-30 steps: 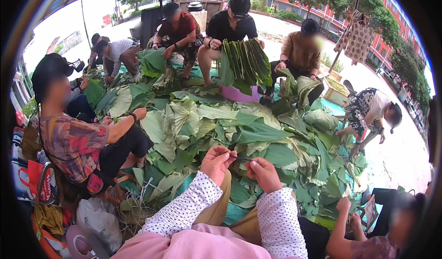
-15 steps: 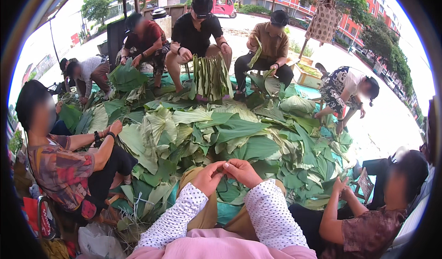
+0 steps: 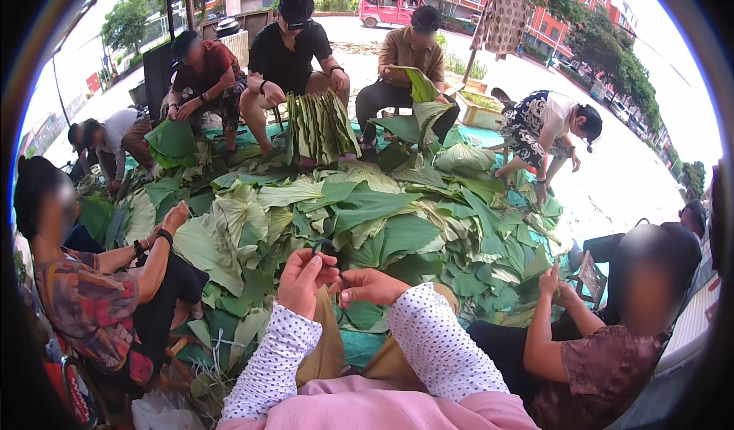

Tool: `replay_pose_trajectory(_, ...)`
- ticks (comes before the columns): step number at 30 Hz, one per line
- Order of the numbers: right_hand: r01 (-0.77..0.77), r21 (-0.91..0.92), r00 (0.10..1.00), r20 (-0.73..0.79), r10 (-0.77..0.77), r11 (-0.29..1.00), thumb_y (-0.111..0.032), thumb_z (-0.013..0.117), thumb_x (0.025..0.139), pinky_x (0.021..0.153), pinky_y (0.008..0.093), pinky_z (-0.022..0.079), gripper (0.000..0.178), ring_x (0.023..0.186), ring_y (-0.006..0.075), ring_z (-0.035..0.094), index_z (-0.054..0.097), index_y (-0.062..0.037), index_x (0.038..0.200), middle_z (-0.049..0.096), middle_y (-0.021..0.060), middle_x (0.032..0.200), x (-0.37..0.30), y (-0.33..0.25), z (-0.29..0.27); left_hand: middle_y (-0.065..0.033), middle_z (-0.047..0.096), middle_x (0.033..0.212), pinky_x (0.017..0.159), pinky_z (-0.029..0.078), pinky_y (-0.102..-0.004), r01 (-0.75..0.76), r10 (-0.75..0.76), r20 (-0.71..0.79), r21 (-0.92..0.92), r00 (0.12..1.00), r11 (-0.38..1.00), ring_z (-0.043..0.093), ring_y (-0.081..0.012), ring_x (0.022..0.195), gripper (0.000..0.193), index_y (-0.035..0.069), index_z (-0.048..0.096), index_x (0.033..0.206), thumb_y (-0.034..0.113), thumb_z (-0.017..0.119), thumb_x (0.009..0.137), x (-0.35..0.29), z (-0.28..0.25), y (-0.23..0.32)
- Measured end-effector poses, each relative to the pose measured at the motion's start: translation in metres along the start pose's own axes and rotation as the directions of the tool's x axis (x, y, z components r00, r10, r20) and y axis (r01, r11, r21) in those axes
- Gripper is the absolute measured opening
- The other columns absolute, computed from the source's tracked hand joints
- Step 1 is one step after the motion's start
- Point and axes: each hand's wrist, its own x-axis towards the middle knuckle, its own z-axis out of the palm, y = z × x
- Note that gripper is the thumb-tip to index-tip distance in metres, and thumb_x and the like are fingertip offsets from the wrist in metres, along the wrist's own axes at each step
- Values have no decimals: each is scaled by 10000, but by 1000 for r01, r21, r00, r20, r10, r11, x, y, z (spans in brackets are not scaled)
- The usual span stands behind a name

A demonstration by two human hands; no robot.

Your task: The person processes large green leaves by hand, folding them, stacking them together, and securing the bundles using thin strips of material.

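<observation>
Black little band [image 3: 325, 248] is getting pinched in the left hand [image 3: 303, 280] above the knees while the right hand [image 3: 370, 285] is curling in beside it, right over the leaf pile [image 3: 367, 208].

Bright, even daylight falls from an overexposed white sky [image 3: 673, 40], leaving only soft shadows among the leaves [image 3: 367, 216], while the fisheye bends everything toward a black rim and faces are blurred.
</observation>
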Motion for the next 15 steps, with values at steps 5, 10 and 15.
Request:
replay_pose_trajectory(5,-308,-410,916,-370,152,859,-215,607,919,620,287,444,174,669,101,554,615,-41,909,599,-2,700,-3,-9,-1,-89,657,919,672,556,-322,-283,279,-74,-47,957,958,638,-163,714,118,60,555,1063,128,503,981,-6,-10,62)
replay_pose_trajectory(10,-293,-573,865,-500,-43,766,-198,621,893,589,311,452,178,611,158,558,623,-21,887,616,64,678,-6,4,-27,-32,604,897,649,458,-290,-558,553,-162,11,818,829,514,-93,672,131,68,560,1067,157,499,991,-41,-32,137)
replay_pose_trajectory(15,-283,-566,730,-651,-209,774,-162,643,852,619,294,461,144,629,146,570,655,-24,888,641,56,699,-34,1,-78,-18,595,975,708,423,-261,-722,716,-183,44,674,690,492,-94,752,208,48,556,1139,189,471,1012,-80,-100,188)
